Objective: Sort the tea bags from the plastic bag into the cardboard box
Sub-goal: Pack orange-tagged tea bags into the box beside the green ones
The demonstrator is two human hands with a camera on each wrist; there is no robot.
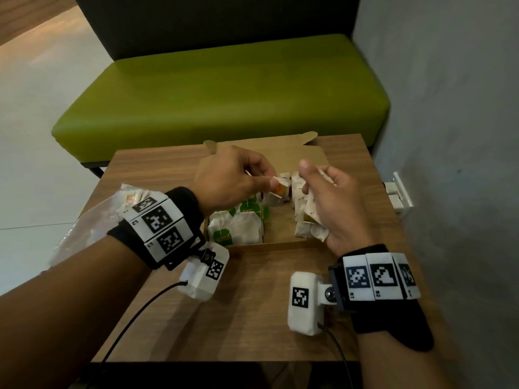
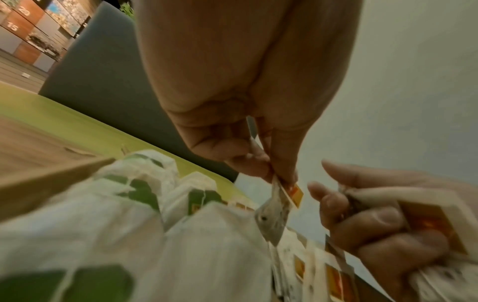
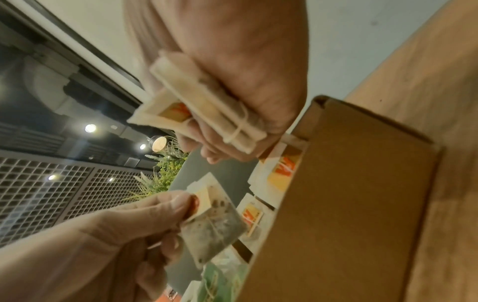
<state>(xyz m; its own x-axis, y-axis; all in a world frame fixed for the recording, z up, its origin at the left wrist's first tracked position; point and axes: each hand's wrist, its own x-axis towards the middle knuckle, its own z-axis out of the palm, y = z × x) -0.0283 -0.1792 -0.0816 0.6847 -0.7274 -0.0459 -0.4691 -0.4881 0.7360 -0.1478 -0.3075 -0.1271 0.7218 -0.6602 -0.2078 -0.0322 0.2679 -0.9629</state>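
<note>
Left hand (image 1: 224, 178) pinches single orange-tagged tea bag (image 1: 279, 192) above cardboard box (image 1: 283, 237), frame centre. Right hand (image 1: 337, 203) clutches bundle of tea bags (image 1: 309, 211). Plastic bag (image 1: 92, 223) left on table (image 1: 247, 310).

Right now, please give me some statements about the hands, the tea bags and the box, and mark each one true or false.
1. The left hand pinches one tea bag with an orange tag. True.
2. The right hand is empty. False: it holds a bundle of tea bags.
3. The green-tagged tea bags lie in the cardboard box. True.
4. The cardboard box is closed. False: it is open.
5. The plastic bag lies right of the box. False: it lies left of it.
</note>
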